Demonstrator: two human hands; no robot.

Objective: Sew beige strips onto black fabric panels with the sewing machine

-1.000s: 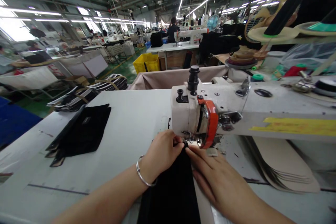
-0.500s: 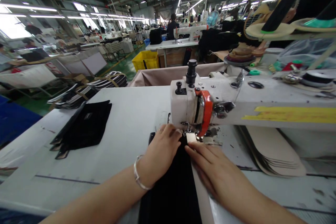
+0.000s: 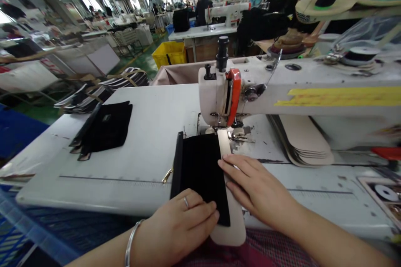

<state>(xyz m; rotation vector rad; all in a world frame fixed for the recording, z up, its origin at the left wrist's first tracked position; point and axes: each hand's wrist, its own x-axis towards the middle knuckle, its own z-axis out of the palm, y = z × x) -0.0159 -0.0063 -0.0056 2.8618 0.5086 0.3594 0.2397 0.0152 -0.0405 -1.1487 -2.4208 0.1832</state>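
Observation:
A black fabric panel [image 3: 200, 162] lies over a beige rounded backing piece [image 3: 234, 221], their far end at the needle area of the white sewing machine [image 3: 216, 96]. My left hand [image 3: 184, 223], with a ring and bracelet, is closed on the panel's near left part. Its fingers are curled and together; the thumb is hidden. My right hand [image 3: 253, 187] rests flattened along the right side, fingertips touching the black edge and the beige strip. Along the panel's left side runs a dark folded edge, with a metal zipper pull [image 3: 167, 176] beside it.
Left on the table lie black fabric pieces [image 3: 109, 127], with strapped striped bundles [image 3: 125, 77] behind. Stacked beige panels [image 3: 308, 142] sit under the machine arm. A blue basket [image 3: 40, 233] stands below the front left table edge. Farther back is a yellow crate [image 3: 169, 53].
My left hand has moved from beside the needle back to the panel's near end. More of the black panel shows, and the view has tilted downward. My right hand stays at the right edge.

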